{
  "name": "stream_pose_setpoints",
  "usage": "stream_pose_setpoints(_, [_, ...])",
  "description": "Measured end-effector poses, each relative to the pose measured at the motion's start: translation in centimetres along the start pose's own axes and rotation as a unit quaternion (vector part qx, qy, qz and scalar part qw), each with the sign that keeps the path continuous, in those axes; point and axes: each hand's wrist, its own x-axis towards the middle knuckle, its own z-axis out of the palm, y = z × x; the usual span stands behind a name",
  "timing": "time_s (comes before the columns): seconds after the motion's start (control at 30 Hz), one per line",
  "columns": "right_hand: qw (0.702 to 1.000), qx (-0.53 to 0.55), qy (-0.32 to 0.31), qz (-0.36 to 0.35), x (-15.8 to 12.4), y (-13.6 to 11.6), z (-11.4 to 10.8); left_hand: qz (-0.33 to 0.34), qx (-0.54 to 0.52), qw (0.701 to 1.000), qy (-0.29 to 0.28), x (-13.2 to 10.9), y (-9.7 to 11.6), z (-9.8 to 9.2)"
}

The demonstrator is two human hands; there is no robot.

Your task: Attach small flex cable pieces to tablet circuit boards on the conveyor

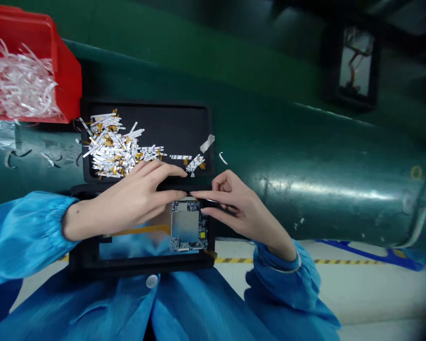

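A black-framed device [88,258] lies face down at the table's near edge, showing a circuit board [189,226] with a silver shield and an orange flex cable [142,230]. My left hand [135,196] reaches across it, fingers extended and pressed together on the frame's top edge above the board. My right hand [230,203] meets it there, thumb and forefinger pinched on something thin that I cannot make out. Just behind, a black tray [170,123] holds a heap of white and yellow strips [113,144].
A red bin [62,71] full of peeled white strips stands at the back left. The green conveyor surface [287,156] runs to the right, with another black device [357,61] far back. A loose white scrap [223,158] lies beside the tray. Yellow-black floor tape shows below.
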Motion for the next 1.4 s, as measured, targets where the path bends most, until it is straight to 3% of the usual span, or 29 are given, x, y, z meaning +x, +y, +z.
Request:
stream_pose_setpoints(0.07, [0.998, 0.046, 0.046, 0.019, -0.4, -0.4, -0.6, 0.006, -0.005, 1.000, -0.006, 0.4, 0.0, 0.2])
stream_pose_setpoints(0.2, [0.973, 0.080, 0.216, 0.025, -1.2, -0.6, -1.0, 0.021, 0.023, 0.999, -0.022, 0.7, 0.0, 0.6])
stream_pose_setpoints(0.3, [0.951, 0.149, 0.266, 0.050, -0.9, -0.1, -0.1, 0.058, 0.083, 0.995, -0.017, 0.8, 0.2, 0.7])
stream_pose_setpoints(0.43, [0.917, 0.314, 0.225, 0.099, 0.2, 0.8, 1.2, 0.084, 0.119, 0.989, -0.008, 1.0, 0.7, 0.6])
stream_pose_setpoints(0.5, [0.913, 0.346, 0.190, 0.103, 0.5, 1.0, 1.4, 0.083, 0.116, 0.990, -0.009, 1.1, 0.8, 0.6])
stream_pose_setpoints(1.0, [0.904, 0.364, 0.192, 0.114, 0.9, 1.6, 1.7, 0.030, 0.077, 0.996, -0.020, 0.8, 1.4, 0.5])
stream_pose_setpoints(1.4, [0.911, 0.348, 0.183, 0.123, 0.6, 1.5, 1.6, 0.043, 0.072, 0.996, -0.026, -0.6, 2.5, 0.9])
